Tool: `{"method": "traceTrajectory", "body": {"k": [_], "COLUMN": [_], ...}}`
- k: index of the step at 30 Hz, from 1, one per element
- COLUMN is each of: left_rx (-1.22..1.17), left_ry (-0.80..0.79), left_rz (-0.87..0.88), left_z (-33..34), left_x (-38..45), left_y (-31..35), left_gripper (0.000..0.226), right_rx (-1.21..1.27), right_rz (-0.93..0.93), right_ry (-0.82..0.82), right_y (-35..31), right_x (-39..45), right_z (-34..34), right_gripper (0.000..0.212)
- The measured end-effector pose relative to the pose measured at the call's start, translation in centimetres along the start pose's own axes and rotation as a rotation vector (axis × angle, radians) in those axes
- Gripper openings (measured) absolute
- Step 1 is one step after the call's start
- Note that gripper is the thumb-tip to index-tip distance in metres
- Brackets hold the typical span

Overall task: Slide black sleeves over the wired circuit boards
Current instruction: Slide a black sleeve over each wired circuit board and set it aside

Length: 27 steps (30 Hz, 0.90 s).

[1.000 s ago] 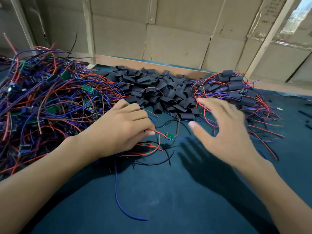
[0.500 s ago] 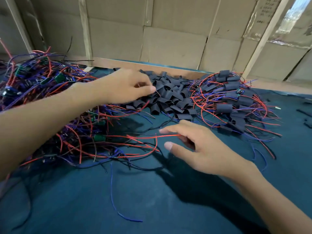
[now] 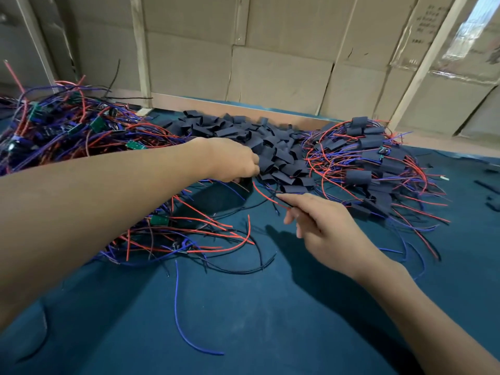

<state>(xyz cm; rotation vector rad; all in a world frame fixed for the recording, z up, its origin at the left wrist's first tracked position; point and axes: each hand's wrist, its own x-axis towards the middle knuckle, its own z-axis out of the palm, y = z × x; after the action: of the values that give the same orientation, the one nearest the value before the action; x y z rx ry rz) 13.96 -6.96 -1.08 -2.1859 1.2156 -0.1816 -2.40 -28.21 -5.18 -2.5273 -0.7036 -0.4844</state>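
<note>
Three heaps sit across the blue table top (image 3: 243, 307) in front of you. Left, a tangle of wired circuit boards (image 3: 67, 133), green boards poking out among red, blue and black leads. Middle, against the far edge, the loose black sleeves (image 3: 270, 147). Right, boards already wearing their sleeves (image 3: 370, 158), wires trailing out toward you.

Your left hand (image 3: 230, 161) is over at the near edge of the sleeve heap, fingers curled down among the pieces; whether they've closed on a sleeve I cannot tell, the fingertips are hidden under the hand. Your right hand (image 3: 322, 226) sits just in front of the sleeves, thumb and forefinger pinching a narrow grip on a red wire (image 3: 266, 196), with dark leads running alongside it. That wire arcs up toward your left hand. Its board isn't visible from here.

No bins on the table. Behind it stand stacked cardboard boxes (image 3: 284, 66), all shut, contents unseen.
</note>
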Motion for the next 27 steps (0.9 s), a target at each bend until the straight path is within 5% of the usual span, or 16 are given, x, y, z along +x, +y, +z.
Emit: {"method": "traceTrajectory", "body": {"k": [3, 6, 11, 21, 27], "left_rx": [-0.196, -0.648, -0.865, -0.834, -0.733], "left_ry": [0.145, 0.359, 0.678, 0.863, 0.905], "left_rz": [-0.155, -0.36, -0.484, -0.422, -0.372], "left_z": [-0.7, -1.2, -0.3, -0.9, -1.0], "left_x": [-0.9, -3.5, -9.0, -11.5, -12.0], "left_y": [0.6, 2.5, 6.8, 10.4, 10.4], "left_gripper": [0.036, 0.039, 0.038, 0.045, 0.042], "right_rx": [0.042, 0.09, 0.361, 0.464, 0.497], "right_rz": [0.057, 0.115, 0.2, 0.05, 0.103], "right_ry": [0.068, 0.198, 0.269, -0.021, -0.04], "right_y": [-0.4, -0.7, -1.6, -2.9, -2.8], "right_x": [0.2, 0.3, 0.4, -0.4, -0.6], "right_z": [0.3, 0.0, -0.9, -0.7, -0.1], "right_gripper": [0.025, 0.013, 0.028, 0.038, 0.04]}}
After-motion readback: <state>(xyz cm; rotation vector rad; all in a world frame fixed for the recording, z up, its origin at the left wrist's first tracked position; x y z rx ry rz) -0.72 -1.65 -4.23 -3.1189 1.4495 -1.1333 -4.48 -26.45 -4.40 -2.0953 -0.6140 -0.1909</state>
